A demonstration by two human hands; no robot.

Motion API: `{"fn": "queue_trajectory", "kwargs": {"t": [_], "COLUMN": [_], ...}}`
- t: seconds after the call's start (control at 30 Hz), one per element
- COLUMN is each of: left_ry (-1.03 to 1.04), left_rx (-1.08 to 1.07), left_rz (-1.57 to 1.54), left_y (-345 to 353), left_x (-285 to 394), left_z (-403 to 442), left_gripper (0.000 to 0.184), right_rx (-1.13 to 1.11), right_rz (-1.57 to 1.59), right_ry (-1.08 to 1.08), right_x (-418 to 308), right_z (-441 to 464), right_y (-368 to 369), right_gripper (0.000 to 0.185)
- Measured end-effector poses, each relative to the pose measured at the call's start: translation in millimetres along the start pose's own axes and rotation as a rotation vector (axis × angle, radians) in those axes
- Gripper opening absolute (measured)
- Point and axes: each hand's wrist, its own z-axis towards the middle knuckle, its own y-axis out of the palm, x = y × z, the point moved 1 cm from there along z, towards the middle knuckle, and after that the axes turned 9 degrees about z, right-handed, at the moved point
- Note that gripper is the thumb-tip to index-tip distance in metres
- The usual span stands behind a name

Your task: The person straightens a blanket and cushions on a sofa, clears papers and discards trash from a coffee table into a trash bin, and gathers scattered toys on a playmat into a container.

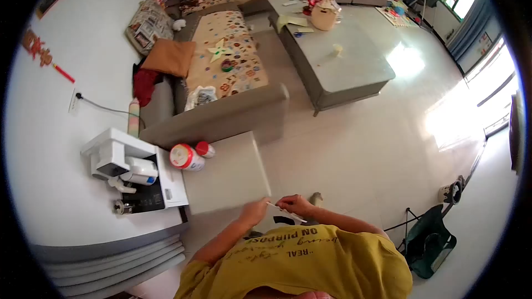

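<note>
My left hand is closed beside the corner of the pale side table, with one end of a thin white cord at its fingertips. My right hand is closed by the same cord, fingers pinched together. The cord slants down to the right between the hands, in front of the yellow T-shirt; its exact kind is too small to tell. The pale side table carries a white tub with a red rim and a smaller red-lidded jar.
A white dispenser-like appliance stands left. Behind the side table is a grey sofa with patterned covers. A long coffee table stands ahead. A dark green folding chair is at the right.
</note>
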Motion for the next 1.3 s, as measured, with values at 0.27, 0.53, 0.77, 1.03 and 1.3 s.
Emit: {"fn": "queue_trajectory", "kwargs": {"t": [0.27,0.53,0.77,1.03,1.3], "left_ry": [0.411,1.062,2.023,1.91,1.9], "left_rx": [0.149,0.666,0.772,1.269,1.223], "left_rz": [0.007,-0.449,-0.596,-0.115,0.075], "left_y": [-28,-309,-382,-452,-500], "left_x": [181,310,366,330,326], "left_z": [127,118,133,214,314], "left_gripper": [0.035,0.014,0.021,0.013,0.024], "right_rx": [0.112,0.728,0.901,1.014,1.022], "right_rz": [0.032,-0.048,0.12,0.39,0.581], "right_ry": [-0.044,0.012,0.139,0.252,0.268], "right_x": [-11,25,6,-18,-20], "right_z": [-87,-52,16,76,194], "right_y": [-185,-351,-442,-526,-646], "right_gripper": [0.02,0.021,0.021,0.02,0.023]}}
